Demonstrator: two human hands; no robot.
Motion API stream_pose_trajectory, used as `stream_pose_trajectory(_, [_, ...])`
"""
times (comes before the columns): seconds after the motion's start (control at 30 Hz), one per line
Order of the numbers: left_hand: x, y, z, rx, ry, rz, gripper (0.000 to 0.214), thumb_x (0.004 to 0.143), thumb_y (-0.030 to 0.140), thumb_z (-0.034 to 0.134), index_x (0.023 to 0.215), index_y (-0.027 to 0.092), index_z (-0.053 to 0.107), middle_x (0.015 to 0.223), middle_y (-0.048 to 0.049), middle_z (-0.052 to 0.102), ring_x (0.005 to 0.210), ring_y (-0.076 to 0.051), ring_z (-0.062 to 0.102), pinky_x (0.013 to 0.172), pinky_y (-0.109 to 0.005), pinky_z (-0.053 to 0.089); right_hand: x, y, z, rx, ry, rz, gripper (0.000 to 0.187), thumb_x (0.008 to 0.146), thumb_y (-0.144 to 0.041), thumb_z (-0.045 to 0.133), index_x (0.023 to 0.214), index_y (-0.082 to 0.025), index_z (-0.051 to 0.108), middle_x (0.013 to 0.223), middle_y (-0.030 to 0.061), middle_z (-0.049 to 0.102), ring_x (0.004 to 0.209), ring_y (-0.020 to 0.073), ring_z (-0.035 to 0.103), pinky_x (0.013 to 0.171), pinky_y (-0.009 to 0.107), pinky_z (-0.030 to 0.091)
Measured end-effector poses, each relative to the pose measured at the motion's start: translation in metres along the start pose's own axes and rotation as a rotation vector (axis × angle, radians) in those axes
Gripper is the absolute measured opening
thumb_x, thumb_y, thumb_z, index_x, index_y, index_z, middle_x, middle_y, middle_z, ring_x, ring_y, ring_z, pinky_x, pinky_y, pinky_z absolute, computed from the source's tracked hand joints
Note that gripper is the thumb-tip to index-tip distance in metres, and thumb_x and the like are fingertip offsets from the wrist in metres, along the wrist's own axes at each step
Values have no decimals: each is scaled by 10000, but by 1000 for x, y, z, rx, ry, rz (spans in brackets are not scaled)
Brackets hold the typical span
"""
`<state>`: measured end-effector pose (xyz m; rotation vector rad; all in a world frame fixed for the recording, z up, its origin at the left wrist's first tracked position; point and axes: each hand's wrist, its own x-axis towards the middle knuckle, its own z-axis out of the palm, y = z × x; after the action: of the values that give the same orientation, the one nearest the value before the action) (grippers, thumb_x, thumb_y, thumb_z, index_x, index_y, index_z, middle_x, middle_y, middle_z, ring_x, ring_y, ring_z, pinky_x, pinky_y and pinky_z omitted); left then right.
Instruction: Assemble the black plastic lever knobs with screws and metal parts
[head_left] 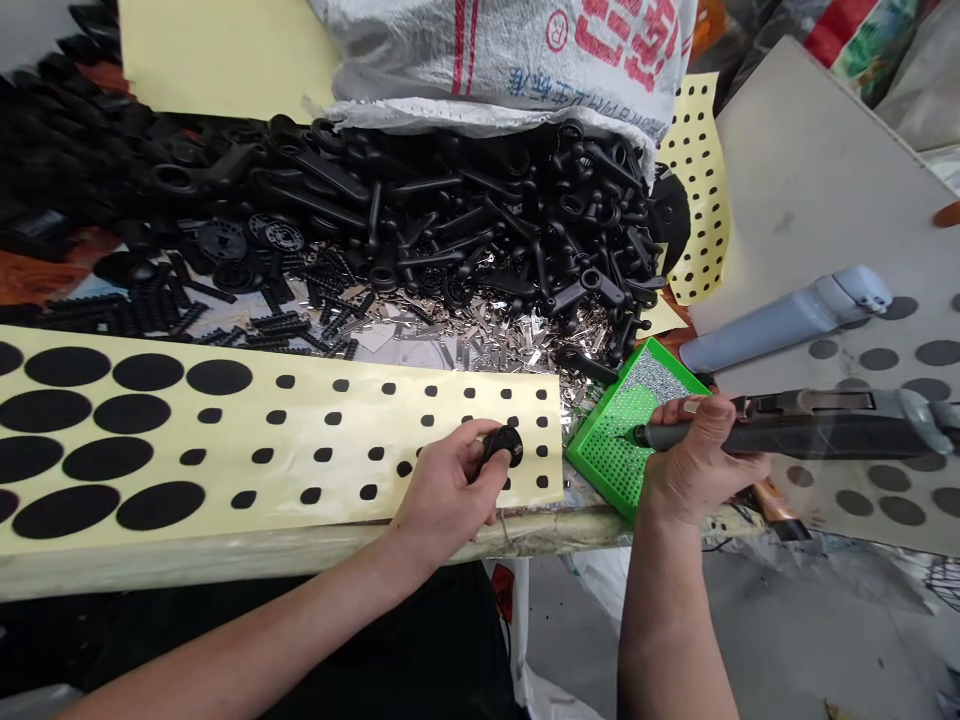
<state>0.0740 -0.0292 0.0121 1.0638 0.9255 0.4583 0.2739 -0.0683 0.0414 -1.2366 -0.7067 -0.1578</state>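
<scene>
My left hand (450, 488) is closed around a small round black plastic part (504, 446), held just above the yellow backing sheet (315, 380) that carries rows of black dot stickers and larger black ovals. My right hand (694, 455) grips a dark grey electric screwdriver (795, 425). Its tip points left onto the green perforated screw tray (611, 440) at the table's front edge. The screwdriver's body runs off to the right.
A big heap of black plastic levers (480, 220) and shiny metal clips (480, 335) lies behind the sheet, under a white woven sack (510, 50). A second grey-blue power tool (787, 318) rests on a grey board with dot stickers (862, 200) at right.
</scene>
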Motion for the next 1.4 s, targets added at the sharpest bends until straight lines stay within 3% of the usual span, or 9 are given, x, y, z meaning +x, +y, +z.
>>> stream_pose_trajectory(1.13, [0,-1,0,23,-11,26,386,779,357,564,1089,128,566,492,76,494,329,-90,447,331,-208,386,-1,0,2,-3,-4,11,337,693,-404,751,631,-191,497,513,-73,460,409,81,442,391,272,373])
stream_pose_trajectory(1.4, [-4,5,-1,-7,-39,37,343,800,353,541,1062,134,570,522,57,520,356,-82,432,348,-200,368,5,-24,3,42,-1,-9,419,647,-562,740,627,-207,519,498,-79,429,414,74,423,386,246,332])
